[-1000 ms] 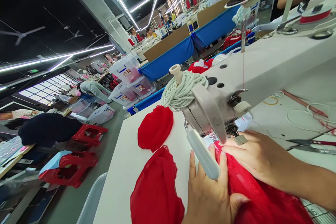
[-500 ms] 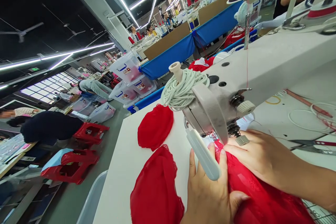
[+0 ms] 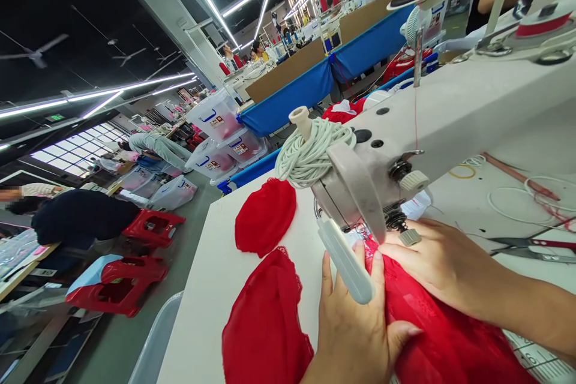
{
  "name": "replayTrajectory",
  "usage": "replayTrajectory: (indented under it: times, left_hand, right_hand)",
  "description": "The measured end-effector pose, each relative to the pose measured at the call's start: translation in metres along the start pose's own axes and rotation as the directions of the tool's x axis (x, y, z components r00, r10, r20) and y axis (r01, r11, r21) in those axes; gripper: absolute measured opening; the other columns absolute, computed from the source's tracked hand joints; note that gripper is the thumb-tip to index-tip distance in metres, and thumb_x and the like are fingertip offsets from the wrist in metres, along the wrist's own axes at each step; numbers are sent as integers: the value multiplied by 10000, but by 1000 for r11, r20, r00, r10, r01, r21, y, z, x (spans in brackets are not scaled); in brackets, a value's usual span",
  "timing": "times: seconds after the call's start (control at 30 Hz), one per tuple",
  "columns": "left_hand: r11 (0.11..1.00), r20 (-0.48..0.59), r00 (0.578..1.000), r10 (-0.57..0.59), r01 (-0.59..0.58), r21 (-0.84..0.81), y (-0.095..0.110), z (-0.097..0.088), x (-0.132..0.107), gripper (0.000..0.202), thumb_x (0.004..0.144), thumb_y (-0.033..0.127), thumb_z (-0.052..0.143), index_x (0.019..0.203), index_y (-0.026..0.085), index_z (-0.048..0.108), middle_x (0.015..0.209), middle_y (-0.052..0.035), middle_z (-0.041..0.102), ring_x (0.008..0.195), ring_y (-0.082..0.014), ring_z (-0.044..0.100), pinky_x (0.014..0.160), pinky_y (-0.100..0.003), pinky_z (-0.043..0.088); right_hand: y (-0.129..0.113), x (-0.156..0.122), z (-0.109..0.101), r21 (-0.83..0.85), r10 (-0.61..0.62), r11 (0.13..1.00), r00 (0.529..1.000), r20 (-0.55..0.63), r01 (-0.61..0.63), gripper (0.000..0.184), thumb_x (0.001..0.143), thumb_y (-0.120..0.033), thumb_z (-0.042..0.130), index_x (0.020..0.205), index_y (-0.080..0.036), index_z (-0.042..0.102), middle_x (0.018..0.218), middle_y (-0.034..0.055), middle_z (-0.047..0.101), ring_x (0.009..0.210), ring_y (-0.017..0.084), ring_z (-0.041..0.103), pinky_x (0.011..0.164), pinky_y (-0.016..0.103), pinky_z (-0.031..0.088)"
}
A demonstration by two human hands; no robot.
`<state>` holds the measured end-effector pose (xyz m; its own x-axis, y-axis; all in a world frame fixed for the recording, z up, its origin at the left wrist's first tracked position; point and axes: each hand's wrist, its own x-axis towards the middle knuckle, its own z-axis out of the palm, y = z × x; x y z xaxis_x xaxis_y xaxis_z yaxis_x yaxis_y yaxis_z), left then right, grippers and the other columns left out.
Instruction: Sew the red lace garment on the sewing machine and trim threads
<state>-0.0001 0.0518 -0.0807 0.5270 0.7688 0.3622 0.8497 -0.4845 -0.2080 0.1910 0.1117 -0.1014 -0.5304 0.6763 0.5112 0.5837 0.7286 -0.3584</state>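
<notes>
A white sewing machine [image 3: 450, 114] stands on the white table [image 3: 211, 288]. Red lace fabric [image 3: 432, 336] lies under its needle area. My left hand [image 3: 360, 324] rests flat on the fabric, fingers stretched toward the presser foot, partly behind the machine's white lamp bar [image 3: 344, 261]. My right hand [image 3: 432, 264] lies flat on the fabric just right of the needle, fingers extended and together. A red lace piece [image 3: 265, 324] hangs over the table at my left, and a red padded cup [image 3: 265, 216] sits beyond it.
A coil of white cord [image 3: 310, 153] sits on the machine head. Scissors [image 3: 531, 246] and elastic loops [image 3: 517, 204] lie on the table at right. Red stools [image 3: 117, 285], clear storage bins [image 3: 216, 120] and other workers fill the aisle at left.
Both hands have slid the red fabric slightly toward the needle; the view shifted a little. Otherwise the scene is the same.
</notes>
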Motion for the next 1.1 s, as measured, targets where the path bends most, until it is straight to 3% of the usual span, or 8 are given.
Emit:
replayTrajectory:
  times: [0.13,0.47,0.73,1.1]
  left_hand:
    - [1000,25,1000,5,-5,16,-1,0,-1,780,903,706,169,1390,187,488,1424,-94,524,1334,-244,442,1119,-446,298]
    - [1000,16,1000,9,-9,25,-3,4,-5,779,910,690,123,1405,203,478,1423,-92,526,1317,-264,469,1018,-445,421]
    - [999,27,999,-41,40,13,-3,15,-15,784,894,704,122,1451,235,412,1487,-59,455,1320,-308,461,1014,-478,446]
    - [997,103,995,1,-9,75,-4,12,-13,815,889,715,137,1492,197,321,1516,-102,402,1367,-305,406,1059,-506,418]
  right_hand:
    - [0,-1,-1,91,22,996,999,29,-24,322,980,-156,372,722,-183,563,733,18,567,706,192,474,617,328,341]
    - [-2,5,-4,-15,-21,1000,1000,-14,21,261,930,-99,402,762,-173,588,742,40,569,679,201,494,599,325,386]
    - [-1,7,-5,-34,-70,997,994,-78,67,328,923,-86,371,662,-186,542,662,40,527,626,200,485,560,324,384]
    - [0,4,-3,-44,-51,998,998,-42,49,308,952,-105,370,841,-152,654,795,86,609,705,207,547,599,327,442]
